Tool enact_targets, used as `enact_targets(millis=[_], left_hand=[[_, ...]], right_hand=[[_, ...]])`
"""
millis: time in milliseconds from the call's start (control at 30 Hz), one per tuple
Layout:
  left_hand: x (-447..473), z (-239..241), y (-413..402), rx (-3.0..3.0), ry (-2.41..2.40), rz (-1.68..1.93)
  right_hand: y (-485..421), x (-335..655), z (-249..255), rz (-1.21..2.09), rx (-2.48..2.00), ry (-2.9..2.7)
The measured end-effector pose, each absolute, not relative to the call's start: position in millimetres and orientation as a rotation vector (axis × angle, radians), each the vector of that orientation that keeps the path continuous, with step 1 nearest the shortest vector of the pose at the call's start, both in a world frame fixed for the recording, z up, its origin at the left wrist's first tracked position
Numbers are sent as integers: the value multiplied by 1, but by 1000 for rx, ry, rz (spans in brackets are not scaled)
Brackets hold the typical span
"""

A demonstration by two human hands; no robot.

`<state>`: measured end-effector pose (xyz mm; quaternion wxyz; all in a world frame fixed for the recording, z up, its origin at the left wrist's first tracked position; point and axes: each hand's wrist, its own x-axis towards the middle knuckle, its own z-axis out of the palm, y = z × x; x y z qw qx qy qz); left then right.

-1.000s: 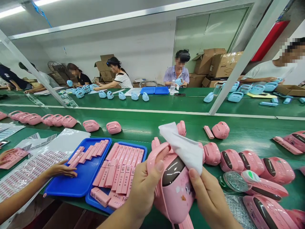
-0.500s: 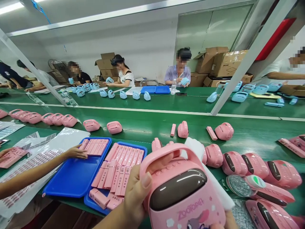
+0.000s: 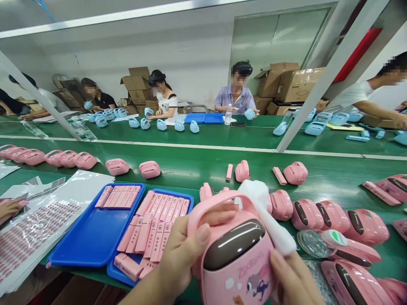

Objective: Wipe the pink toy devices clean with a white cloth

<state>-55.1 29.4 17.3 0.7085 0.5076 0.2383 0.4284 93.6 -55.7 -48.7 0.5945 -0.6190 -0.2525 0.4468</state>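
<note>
Left hand (image 3: 182, 258) wrapped around pink handled toy device (image 3: 237, 254), grip closed on its side, right hand (image 3: 291, 279) pinched white cloth (image 3: 270, 218) against it, near table's (image 3: 197, 169) front edge.

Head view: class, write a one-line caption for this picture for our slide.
Left hand grips a pink device by its handle while the right hand holds a white cloth against it, beside blue trays.

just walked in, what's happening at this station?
The person's left hand grips a pink handled device by its handle, dark window facing up. The right hand holds a white cloth against the device's right side. Two blue trays of pink strips lie to the left on the green bench, and more pink devices wait at right.
</note>
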Motion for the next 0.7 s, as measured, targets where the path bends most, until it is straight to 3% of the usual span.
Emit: enact_targets(millis=[267,533,700], left_hand=[[-32,28,44,926,600,515],[-27,35,47,625,751,477],[-22,51,47,465,844,535]], right_hand=[[10,125,3,1379,-1021,-941],[13,163,-14,1376,-1272,-730],[-1,158,-11,1340,-1413,-925]])
